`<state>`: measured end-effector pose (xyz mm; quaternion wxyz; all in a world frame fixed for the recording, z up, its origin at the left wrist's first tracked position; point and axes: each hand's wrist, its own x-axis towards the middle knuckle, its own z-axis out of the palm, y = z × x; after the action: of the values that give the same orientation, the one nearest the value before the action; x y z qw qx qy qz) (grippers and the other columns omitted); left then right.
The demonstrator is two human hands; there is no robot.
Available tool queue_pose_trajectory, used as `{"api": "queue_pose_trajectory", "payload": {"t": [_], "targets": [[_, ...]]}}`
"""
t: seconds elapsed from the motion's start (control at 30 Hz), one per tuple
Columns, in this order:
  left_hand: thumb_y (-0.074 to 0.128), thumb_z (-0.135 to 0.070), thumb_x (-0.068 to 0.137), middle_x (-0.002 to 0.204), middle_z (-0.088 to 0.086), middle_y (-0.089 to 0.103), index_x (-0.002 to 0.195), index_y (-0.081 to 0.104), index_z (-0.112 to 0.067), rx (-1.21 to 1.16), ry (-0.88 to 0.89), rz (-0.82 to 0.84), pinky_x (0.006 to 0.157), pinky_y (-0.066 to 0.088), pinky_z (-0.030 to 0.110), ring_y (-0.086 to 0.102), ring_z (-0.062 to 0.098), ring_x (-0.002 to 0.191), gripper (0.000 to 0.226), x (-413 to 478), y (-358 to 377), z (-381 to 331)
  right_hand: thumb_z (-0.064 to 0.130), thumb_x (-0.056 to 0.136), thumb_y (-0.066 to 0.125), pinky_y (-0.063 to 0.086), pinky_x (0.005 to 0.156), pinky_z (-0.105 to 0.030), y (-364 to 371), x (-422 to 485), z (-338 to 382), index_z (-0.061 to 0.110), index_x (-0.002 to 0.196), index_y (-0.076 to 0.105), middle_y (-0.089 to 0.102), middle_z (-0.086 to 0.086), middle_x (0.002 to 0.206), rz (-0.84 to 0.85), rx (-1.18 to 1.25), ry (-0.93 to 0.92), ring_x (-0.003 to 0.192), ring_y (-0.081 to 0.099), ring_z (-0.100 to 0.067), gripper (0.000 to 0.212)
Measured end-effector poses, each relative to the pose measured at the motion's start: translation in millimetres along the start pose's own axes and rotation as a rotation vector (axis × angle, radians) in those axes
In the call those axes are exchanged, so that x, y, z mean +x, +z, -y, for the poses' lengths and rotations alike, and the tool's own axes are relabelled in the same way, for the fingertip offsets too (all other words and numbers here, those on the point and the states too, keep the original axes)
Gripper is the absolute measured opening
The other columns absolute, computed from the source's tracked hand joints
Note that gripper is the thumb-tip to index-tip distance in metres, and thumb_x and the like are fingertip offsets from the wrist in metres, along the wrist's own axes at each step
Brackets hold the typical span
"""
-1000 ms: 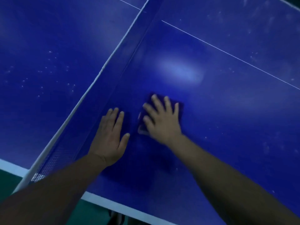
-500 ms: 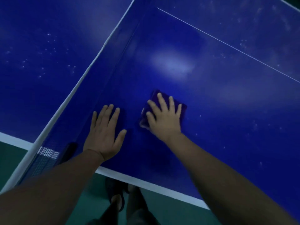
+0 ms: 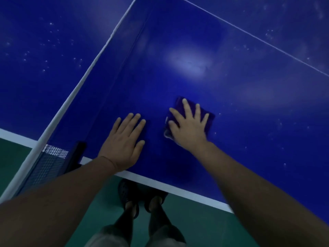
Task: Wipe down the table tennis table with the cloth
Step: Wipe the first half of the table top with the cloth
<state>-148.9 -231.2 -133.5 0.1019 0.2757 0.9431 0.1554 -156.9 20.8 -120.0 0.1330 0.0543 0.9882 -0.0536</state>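
Flat: right hand (image 3: 189, 128), fingers spread, presses folded square purple cloth (image 3: 207, 120) on glossy, speckled blue table (image 3: 249, 107); left hand (image 3: 124, 142) flat, empty, beside mesh net (image 3: 48, 163).

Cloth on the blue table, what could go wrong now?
The cloth lies under the flat right hand, not gripped, so it might slip out or bunch up. The left hand presses bare on the table and may smudge it. The white specks to the right could get missed.
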Motion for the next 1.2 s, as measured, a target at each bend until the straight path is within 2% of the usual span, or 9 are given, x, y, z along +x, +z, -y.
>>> {"api": "queue_pose_trajectory", "payload": {"t": [0.13, 0.27, 0.37, 0.53, 0.7, 0.8, 0.87, 1.07, 1.2], "targets": [[0.020, -0.048, 0.101, 0.166, 0.009, 0.019, 0.157, 0.026, -0.010, -0.127, -0.158, -0.097, 0.125, 0.004, 0.046, 0.009, 0.023, 0.155, 0.068, -8.1, 4.7, -7.8, 0.060, 0.101, 0.027, -0.001, 0.115, -0.072, 42.7, -96.8, 52.0, 0.044, 0.151, 0.035, 0.010, 0.001, 0.170, -0.079, -0.034, -0.206, 0.153, 0.004, -0.044, 0.053], [0.018, -0.048, 0.100, 0.165, 0.010, 0.020, 0.157, 0.028, -0.010, -0.001, -0.065, -0.007, 0.124, 0.007, 0.054, 0.009, 0.025, 0.155, 0.069, -8.1, 2.0, -10.6, 0.065, 0.100, 0.028, 0.014, 0.115, -0.067, 45.7, -141.2, 9.3, 0.032, 0.160, 0.019, 0.009, 0.005, 0.170, -0.025, -0.090, -0.447, 0.156, 0.004, -0.033, 0.069], [0.016, -0.049, 0.100, 0.165, 0.010, 0.020, 0.157, 0.028, -0.011, 0.128, 0.049, 0.075, 0.123, 0.011, 0.055, 0.010, 0.027, 0.154, 0.070, -12.0, 3.4, -14.8, 0.065, 0.096, 0.034, 0.023, 0.116, -0.065, 22.0, -92.8, -31.8, 0.027, 0.159, 0.025, 0.009, 0.006, 0.168, -0.014, -0.129, -0.354, 0.155, 0.008, -0.029, 0.074], [0.019, -0.049, 0.099, 0.166, 0.009, 0.021, 0.156, 0.030, -0.012, 0.084, -0.076, 0.053, 0.124, 0.008, 0.056, 0.009, 0.028, 0.154, 0.069, -12.8, 8.6, -30.4, 0.069, 0.098, 0.019, -0.001, 0.122, -0.060, 24.7, -72.4, -11.7, 0.030, 0.161, 0.013, 0.001, 0.006, 0.170, -0.062, -0.073, 0.011, 0.156, -0.005, -0.031, 0.074], [0.022, -0.048, 0.099, 0.164, 0.016, 0.023, 0.154, 0.037, -0.013, 0.044, -0.138, 0.035, 0.122, 0.008, 0.059, 0.012, 0.032, 0.154, 0.067, -13.3, 13.6, -50.4, 0.067, 0.100, 0.024, 0.013, 0.119, -0.059, 53.3, -161.8, -2.1, 0.033, 0.161, 0.016, 0.009, 0.008, 0.169, -0.021, -0.045, -0.244, 0.156, 0.009, -0.028, 0.070], [0.025, -0.048, 0.098, 0.162, 0.017, 0.026, 0.152, 0.040, -0.013, 0.052, -0.170, 0.016, 0.121, 0.012, 0.061, 0.016, 0.034, 0.153, 0.066, -11.8, 17.8, -60.0, 0.067, 0.099, 0.032, 0.030, 0.112, -0.058, 36.5, -134.9, -37.4, 0.037, 0.156, 0.030, 0.022, 0.009, 0.167, 0.013, -0.094, -0.459, 0.149, 0.030, -0.028, 0.064], [0.027, -0.047, 0.098, 0.161, 0.017, 0.029, 0.151, 0.042, -0.012, 0.060, -0.172, -0.002, 0.120, 0.014, 0.062, 0.018, 0.034, 0.152, 0.065, -8.4, 21.0, -67.4, 0.063, 0.097, 0.037, 0.033, 0.110, -0.062, 17.7, -85.2, -64.0, 0.035, 0.151, 0.043, 0.034, 0.006, 0.162, -0.030, -0.145, -0.442, 0.144, 0.039, -0.033, 0.061], [0.031, -0.045, 0.100, 0.160, 0.014, 0.031, 0.149, 0.044, -0.014, -0.007, -0.232, -0.121, 0.121, 0.011, 0.060, 0.021, 0.033, 0.150, 0.059, 22.5, 28.9, -91.8, 0.057, 0.099, 0.029, 0.008, 0.120, -0.066, -4.0, -20.0, -82.9, 0.032, 0.157, 0.030, 0.019, 0.002, 0.168, -0.099, -0.112, -0.149, 0.153, 0.014, -0.037, 0.063], [0.026, -0.046, 0.102, 0.162, 0.012, 0.026, 0.151, 0.039, -0.015, -0.031, -0.331, -0.145, 0.122, 0.006, 0.058, 0.016, 0.032, 0.152, 0.060, 48.9, 29.1, -92.0, 0.058, 0.102, 0.028, 0.013, 0.115, -0.069, 42.0, -122.7, -52.4, 0.036, 0.156, 0.029, 0.012, 0.002, 0.169, -0.042, -0.066, -0.479, 0.154, 0.006, -0.040, 0.058]]}}
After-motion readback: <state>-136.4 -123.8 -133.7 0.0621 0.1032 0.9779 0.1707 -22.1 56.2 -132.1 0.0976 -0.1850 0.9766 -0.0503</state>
